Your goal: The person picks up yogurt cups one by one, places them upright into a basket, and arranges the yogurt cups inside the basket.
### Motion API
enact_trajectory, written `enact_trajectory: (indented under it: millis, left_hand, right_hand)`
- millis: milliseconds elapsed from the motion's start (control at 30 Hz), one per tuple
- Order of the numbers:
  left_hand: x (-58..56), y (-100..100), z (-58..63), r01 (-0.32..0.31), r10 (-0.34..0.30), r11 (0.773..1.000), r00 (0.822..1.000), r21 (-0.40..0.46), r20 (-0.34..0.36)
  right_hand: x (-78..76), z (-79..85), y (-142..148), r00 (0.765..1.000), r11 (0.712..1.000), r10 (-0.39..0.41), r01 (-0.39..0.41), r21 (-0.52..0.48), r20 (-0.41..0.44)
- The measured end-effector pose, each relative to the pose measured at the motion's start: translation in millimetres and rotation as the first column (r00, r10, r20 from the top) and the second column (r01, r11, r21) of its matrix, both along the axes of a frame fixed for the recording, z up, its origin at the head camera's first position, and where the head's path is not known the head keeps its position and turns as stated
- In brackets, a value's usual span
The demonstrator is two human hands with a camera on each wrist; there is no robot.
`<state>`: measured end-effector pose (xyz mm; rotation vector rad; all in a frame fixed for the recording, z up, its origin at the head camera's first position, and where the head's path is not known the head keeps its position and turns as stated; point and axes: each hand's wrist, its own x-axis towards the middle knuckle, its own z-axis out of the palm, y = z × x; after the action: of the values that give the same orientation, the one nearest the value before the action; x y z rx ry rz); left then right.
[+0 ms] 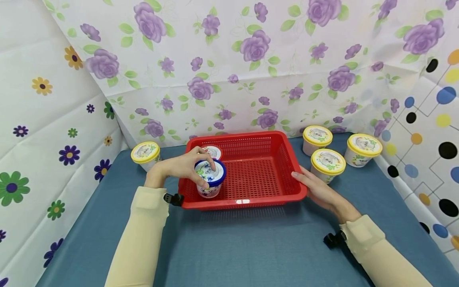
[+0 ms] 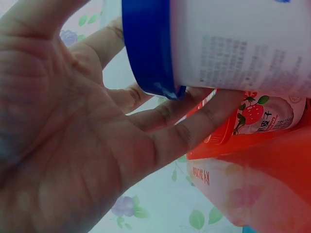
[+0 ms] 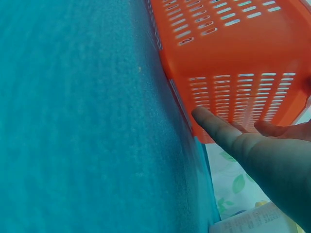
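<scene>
My left hand [image 1: 183, 164] holds a blue-lidded tub [image 1: 209, 190] by its lid, fingers over the top and thumb at the near edge. The tub stands upright over the left end of the red basket [image 1: 244, 201]. Behind it, a red-lidded tub [image 1: 213, 151] sits inside the basket, partly covered by that hand; the left wrist view shows a strawberry picture on this tub [image 2: 265, 115]. At the basket's right end, my right hand [image 1: 319, 190] has its thumb over the rim. In the right wrist view its fingers [image 3: 218, 128] lie against the slotted outer wall.
Several yellow-lidded tubs [image 1: 328, 161] stand right of the basket, close to my right hand. Another yellow-lidded tub [image 1: 146, 153] stands left of the basket. A blue cloth [image 1: 244, 251] covers the table, and patterned sheets [image 1: 229, 79] hang behind and at both sides.
</scene>
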<state>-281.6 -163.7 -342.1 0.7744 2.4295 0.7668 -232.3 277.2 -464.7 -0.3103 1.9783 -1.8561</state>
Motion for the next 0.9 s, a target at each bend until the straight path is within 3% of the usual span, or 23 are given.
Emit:
enact_trajectory:
  millis: [567,900]
  left_hand:
    - [1.4,3.2,2.1,-0.029,0.032,0.997,0.999,-0.075,0.038]
    - [3.0,5.9,1.2,0.001,0.007,0.996,0.996,-0.094,0.084]
  right_hand:
    - [-0.1,-0.2,-0.2,1.000,1.000,0.010,-0.010,-0.018,-0.004]
    - [0.1,-0.7,0.9,1.000,1.000,0.008,-0.008,-0.016,-0.004]
